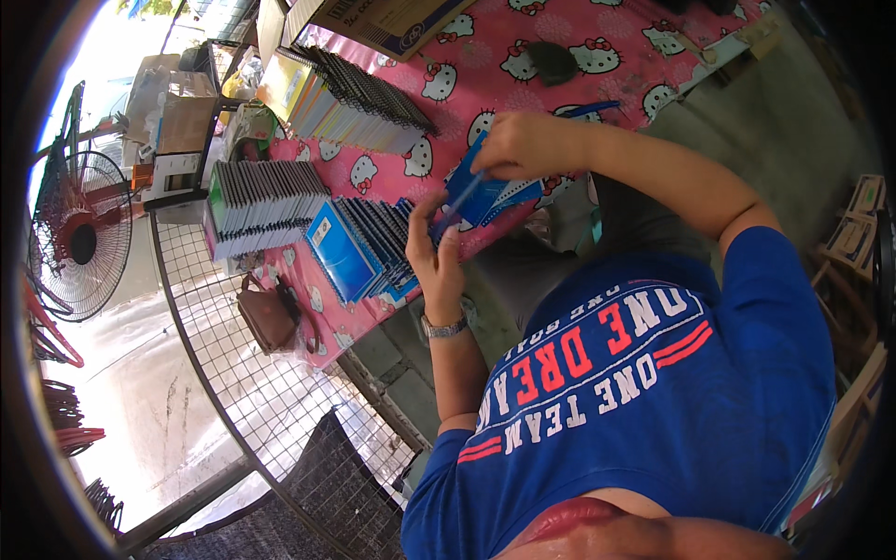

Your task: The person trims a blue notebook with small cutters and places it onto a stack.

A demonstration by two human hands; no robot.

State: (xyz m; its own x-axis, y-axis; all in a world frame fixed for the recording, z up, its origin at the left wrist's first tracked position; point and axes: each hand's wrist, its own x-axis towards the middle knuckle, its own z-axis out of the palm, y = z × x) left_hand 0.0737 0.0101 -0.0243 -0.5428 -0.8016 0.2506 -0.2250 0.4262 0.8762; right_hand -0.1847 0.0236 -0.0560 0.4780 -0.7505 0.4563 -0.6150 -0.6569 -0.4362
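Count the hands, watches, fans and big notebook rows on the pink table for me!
Bare hands: 2
Silver metal wristwatch: 1
Round red-and-black wire-caged fan: 1
Big rows of spiral-bound paper notebooks: 3
Total: 7

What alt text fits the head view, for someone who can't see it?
A person's right hand holds a thin bluish strip reaching to the left hand, over blue sheets at a pink table. Rows of notebooks and a fan are to the left.
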